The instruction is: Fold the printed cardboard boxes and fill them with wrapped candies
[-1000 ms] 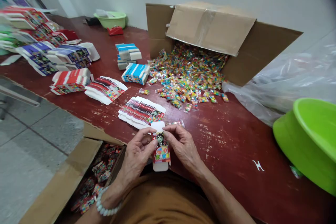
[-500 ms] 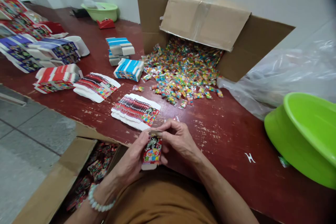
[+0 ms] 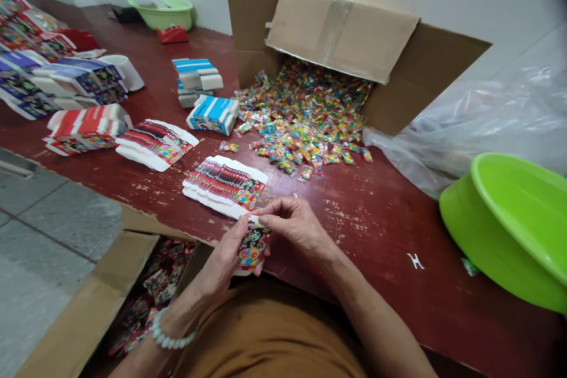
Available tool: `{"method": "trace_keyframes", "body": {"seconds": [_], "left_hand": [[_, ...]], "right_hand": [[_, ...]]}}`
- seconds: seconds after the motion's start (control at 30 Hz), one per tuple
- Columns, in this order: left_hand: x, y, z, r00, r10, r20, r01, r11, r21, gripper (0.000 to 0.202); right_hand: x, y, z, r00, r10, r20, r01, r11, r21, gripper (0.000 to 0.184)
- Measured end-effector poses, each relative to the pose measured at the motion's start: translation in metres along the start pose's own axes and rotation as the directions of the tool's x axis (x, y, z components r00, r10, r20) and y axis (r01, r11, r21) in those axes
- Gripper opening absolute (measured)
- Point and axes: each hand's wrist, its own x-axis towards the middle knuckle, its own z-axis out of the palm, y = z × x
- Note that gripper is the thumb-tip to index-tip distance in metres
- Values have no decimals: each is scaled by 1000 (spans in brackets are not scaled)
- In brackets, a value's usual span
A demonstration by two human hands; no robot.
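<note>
Near the table's front edge, my left hand [image 3: 228, 254] is wrapped round a small printed candy box [image 3: 252, 245] with a green-faced cartoon figure on its front. At the box's top end, the thumb and fingers of my right hand [image 3: 296, 224] pinch the flap. Just beyond my hands lies a fanned stack of flat red candy boxes [image 3: 224, 183], with a second such stack [image 3: 155, 144] to its left. Small wrapped candies [image 3: 305, 136] spill across the table from a tipped cardboard carton [image 3: 345, 35].
Banded bundles of blue boxes [image 3: 213, 113], red boxes [image 3: 86, 127] and purple boxes [image 3: 84, 80] stand at the left. A green basin [image 3: 500, 236] and clear plastic sheeting [image 3: 465, 118] are on the right. Below the front edge, an open carton [image 3: 104, 289] holds printed boxes.
The top flap of the box stood out toward me before; now my right fingers have pressed it down at the top. The view has shifted slightly.
</note>
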Motion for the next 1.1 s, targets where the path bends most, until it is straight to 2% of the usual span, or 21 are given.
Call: {"method": "trace_keyframes", "body": {"seconds": [0.1, 0.17, 0.23, 0.3, 0.33, 0.4, 0.47, 0.5, 0.53, 0.6, 0.63, 0.73, 0.8, 0.87, 0.93, 1.0, 1.03, 1.1], "left_hand": [[0, 0, -4, 1000, 11, 24, -12, 1000, 22, 61], [0, -1, -3, 1000, 5, 24, -5, 1000, 1, 65], [0, -1, 0, 1000, -23, 18, 24, 999, -43, 68], [-1, -2, 4, 999, -48, 4, 48, 994, -98, 67], [-2, -3, 6, 998, -55, 0, 54, 990, -129, 65], [-6, -7, 8, 998, -57, -16, 53, 979, -196, 57], [-13, -13, 7, 997, -83, -8, 78, 961, -265, 49], [-18, -17, 6, 993, -116, 13, 115, 947, -299, 46], [-23, -20, 3, 986, -159, 40, 164, 931, -325, 43], [-33, -27, -8, 963, -258, 74, 268, 903, -335, 38], [-37, -29, -16, 954, -295, 58, 298, 900, -317, 38], [-44, -30, -52, 957, -287, -35, 282, 952, -119, 36], [-46, -27, -79, 960, -277, 51, 270, 957, 108, 32], [-48, -23, -100, 915, -371, 159, 303, 892, 336, 28], [-50, -20, -110, 861, -474, 185, 334, 801, 497, 24], [-49, -17, -107, 847, -496, 192, 340, 782, 522, 24], [-47, -16, -102, 866, -463, 189, 330, 813, 479, 27], [-40, -11, -85, 924, -346, 164, 276, 898, 343, 38]], "right_hand": [[-1, 3, -2, 994, -97, 51, 100, 993, -66, 21], [-5, 3, -5, 972, -191, 138, 213, 962, -169, 18], [-9, 1, -6, 934, -278, 225, 341, 881, -329, 12], [-13, -1, -8, 899, -336, 281, 435, 754, -492, 8], [-13, -1, -9, 889, -344, 300, 456, 701, -548, 8], [-7, 1, -18, 890, -339, 304, 455, 663, -595, 11], [6, 3, -36, 910, -369, 188, 400, 664, -632, 17], [16, 4, -48, 911, -408, 60, 336, 649, -682, 18], [26, 5, -60, 882, -461, -95, 241, 616, -750, 20], [46, 4, -84, 839, -459, -293, -10, 525, -851, 27], [54, 4, -94, 840, -427, -334, -104, 478, -872, 31], [70, 2, -109, 863, -345, -369, -208, 424, -881, 34], [72, 1, -111, 875, -303, -379, -232, 425, -875, 31], [71, -1, -112, 883, -276, -381, -231, 451, -862, 26], [68, -1, -113, 896, -241, -373, -216, 497, -840, 25], [63, -1, -111, 906, -214, -366, -198, 550, -812, 26], [58, -1, -108, 909, -207, -362, -180, 589, -788, 26], [45, -1, -93, 916, -192, -352, -103, 735, -670, 31]]}}
